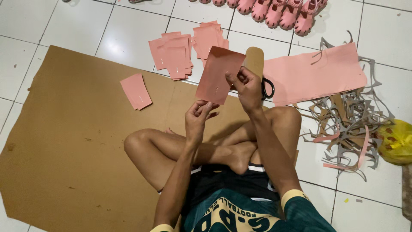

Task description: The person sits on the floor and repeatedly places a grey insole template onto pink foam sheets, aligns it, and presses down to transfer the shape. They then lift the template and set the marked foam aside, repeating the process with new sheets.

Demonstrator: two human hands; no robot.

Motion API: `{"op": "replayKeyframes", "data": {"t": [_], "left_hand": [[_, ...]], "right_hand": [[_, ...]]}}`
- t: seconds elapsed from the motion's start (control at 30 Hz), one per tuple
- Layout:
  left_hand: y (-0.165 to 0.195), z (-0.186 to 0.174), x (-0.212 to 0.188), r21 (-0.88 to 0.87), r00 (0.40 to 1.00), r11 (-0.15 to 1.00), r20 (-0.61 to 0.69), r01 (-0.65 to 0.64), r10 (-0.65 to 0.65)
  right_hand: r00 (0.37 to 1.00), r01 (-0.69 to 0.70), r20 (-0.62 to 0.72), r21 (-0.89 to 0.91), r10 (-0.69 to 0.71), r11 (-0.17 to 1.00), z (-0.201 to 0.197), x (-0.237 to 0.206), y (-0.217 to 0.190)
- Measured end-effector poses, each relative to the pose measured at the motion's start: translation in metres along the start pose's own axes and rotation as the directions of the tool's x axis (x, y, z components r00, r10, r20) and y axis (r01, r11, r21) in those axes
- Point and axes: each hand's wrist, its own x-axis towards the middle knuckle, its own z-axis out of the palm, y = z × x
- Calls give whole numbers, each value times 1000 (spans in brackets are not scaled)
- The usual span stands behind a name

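Seemingly mid-cutting: the right hand (248, 83) pinches a pink sheet (219, 74) against a tan sole template (255, 60), scissors (268, 88) hooked below; the left hand (198, 116) closes its fingers on the sheet's lower corner. Next likely calls for aligning the template. Cardboard (77, 141) covers white floor tiles (377, 180); scraps (347, 124) lie at the right.

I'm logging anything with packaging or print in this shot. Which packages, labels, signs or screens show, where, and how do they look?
Yellow plastic bag: far right on the tiled floor, crumpled, bright yellow with reddish patches.
Shirt lettering: bottom centre on the person's dark green top, curved cream letters.
No signs or screens in view.
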Motion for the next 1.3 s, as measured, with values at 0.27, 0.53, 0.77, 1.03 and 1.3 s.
{"op": "replayKeyframes", "data": {"t": [0.27,0.53,0.77,1.03,1.3], "left_hand": [[44,34,13,109,981,984,-116,-140,152],[103,62,31,90,953,951,-42,-297,301],[106,67,23,-56,961,960,-27,-276,275],[89,50,33,-103,957,952,-2,-290,291],[85,48,35,-88,951,948,18,-306,309]], "right_hand": [[983,126,112,144,-143,982,9,14,-42],[915,364,139,117,-378,924,28,42,-121],[905,399,144,42,-401,916,41,40,-132],[927,335,152,79,-343,939,40,38,-134],[924,334,166,85,-344,939,36,39,-136]]}}
